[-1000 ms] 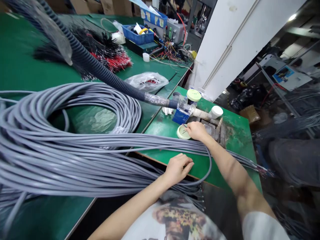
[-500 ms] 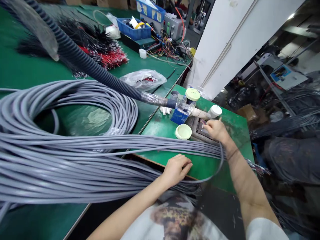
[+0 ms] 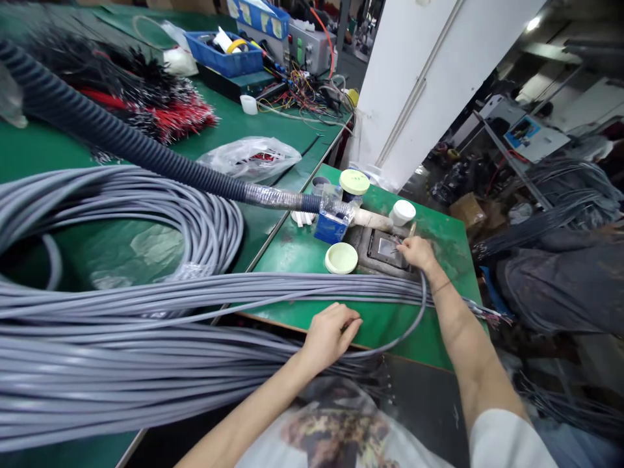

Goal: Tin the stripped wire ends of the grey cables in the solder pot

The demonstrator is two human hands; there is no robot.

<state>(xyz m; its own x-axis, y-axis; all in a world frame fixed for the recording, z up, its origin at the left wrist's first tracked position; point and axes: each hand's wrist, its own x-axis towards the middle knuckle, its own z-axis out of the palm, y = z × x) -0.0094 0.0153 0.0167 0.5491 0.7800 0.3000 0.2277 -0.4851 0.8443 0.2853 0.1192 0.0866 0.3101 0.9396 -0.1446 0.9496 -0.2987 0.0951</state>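
My right hand (image 3: 418,252) is closed on the end of a grey cable (image 3: 423,300), its thin wires pointing left. The wires are over or beside the shiny silver square of a grimy solder pot (image 3: 387,246); contact cannot be made out. From that hand the cable bends down and back toward my left hand (image 3: 332,330). My left hand is curled at the table's front edge, by the bundle of grey cables (image 3: 273,285); what is under its fingers is hidden. A shallow pale-green dish (image 3: 341,259) stands left of the pot.
A ribbed dark hose (image 3: 195,175) crosses above the table to a pale pipe at the pot, beside a blue box (image 3: 331,224). A white round container (image 3: 402,212) and a lidded tub (image 3: 354,183) stand behind. A large cable coil (image 3: 214,227) lies left.
My right hand moved the cable end from the pale-green dish rightward to the solder pot. My left hand kept its curled pose. The view has shifted, moving the scene left.
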